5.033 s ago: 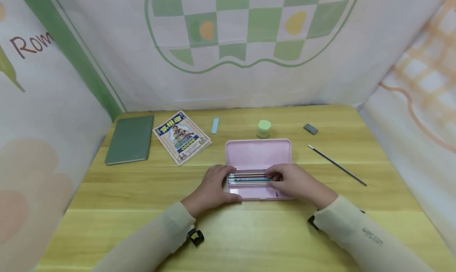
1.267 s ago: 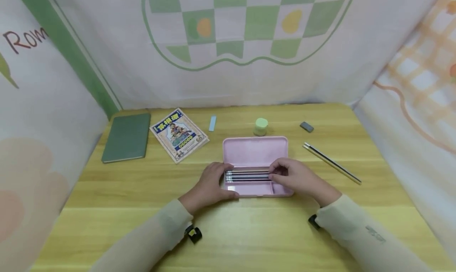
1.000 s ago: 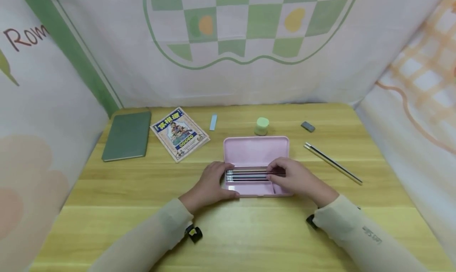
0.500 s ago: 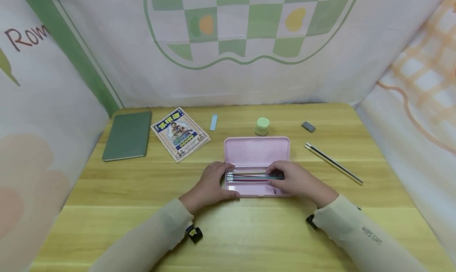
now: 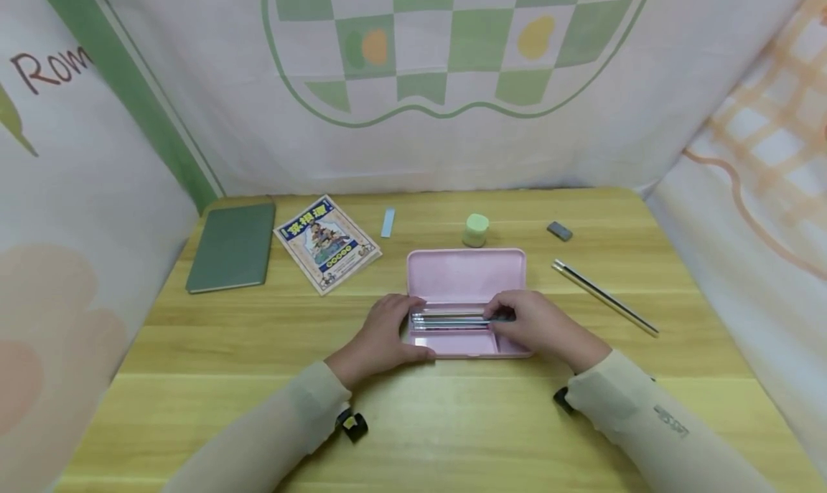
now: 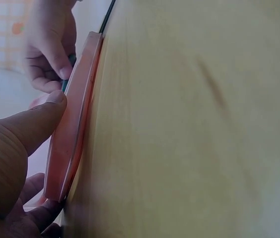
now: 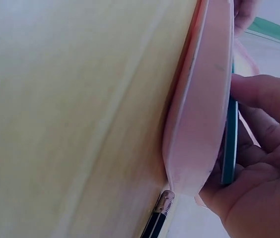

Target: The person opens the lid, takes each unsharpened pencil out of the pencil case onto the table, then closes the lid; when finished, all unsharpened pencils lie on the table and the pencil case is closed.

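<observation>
A pink pencil case lies with its lid raised, several pencils in its long compartment. My left hand holds the case's left end, thumb on the front wall and fingers round the far side; the left wrist view shows this thumb at the rim. Over the right half of the case, my right hand pinches a teal pencil between thumb and fingers. The pencil's plain end sticks out under the palm in the right wrist view, and the pencil's middle is hidden by the fingers.
Dark pencils lie side by side on the table to the right, below a grey eraser. Behind the case stands a green-lidded jar. Further left are a light blue strip, an illustrated booklet and a green notebook.
Five seconds ago a single pencil lay on the table at right; now a second lies beside it. My right hand now pinches the teal pencil in the case. My left hand keeps its hold.
</observation>
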The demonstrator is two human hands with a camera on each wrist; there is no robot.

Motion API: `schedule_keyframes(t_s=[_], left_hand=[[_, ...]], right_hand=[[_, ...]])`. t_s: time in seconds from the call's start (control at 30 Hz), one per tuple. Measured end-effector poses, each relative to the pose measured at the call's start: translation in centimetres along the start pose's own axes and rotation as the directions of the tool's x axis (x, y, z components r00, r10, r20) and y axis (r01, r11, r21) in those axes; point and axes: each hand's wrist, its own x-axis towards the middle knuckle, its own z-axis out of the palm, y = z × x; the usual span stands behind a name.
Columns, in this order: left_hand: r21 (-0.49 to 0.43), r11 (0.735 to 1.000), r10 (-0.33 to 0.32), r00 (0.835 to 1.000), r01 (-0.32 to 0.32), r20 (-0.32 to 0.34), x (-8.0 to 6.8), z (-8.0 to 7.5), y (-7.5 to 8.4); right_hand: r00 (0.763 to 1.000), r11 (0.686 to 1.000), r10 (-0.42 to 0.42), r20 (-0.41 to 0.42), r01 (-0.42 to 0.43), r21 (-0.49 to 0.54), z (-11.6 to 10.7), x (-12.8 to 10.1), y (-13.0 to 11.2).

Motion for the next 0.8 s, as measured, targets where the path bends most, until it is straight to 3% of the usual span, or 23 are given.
schedule_keyframes(t_s=[0.17,0.5,0.8], left_hand=[[-0.003,1.000,-0.004,1.000,0.004,0.002,0.0,0.0,0.1],[0.006,1.000,-0.009,1.000,0.009,0.005,-0.1,-0.1,0.2],[-0.003,1.000,-0.012,1.000,0.012,0.001,-0.1,0.0,0.2]], right_hand=[[0.999,0.999,0.024,-0.031,-0.023,0.026,-0.2,-0.3,0.2],[0.993,0.976,0.016,-0.118,0.010,0.218,-1.8,-1.6,1.6],[0.968,0.973,0.055,-0.246,0.003,0.232,-4.0,-4.2,3.2]])
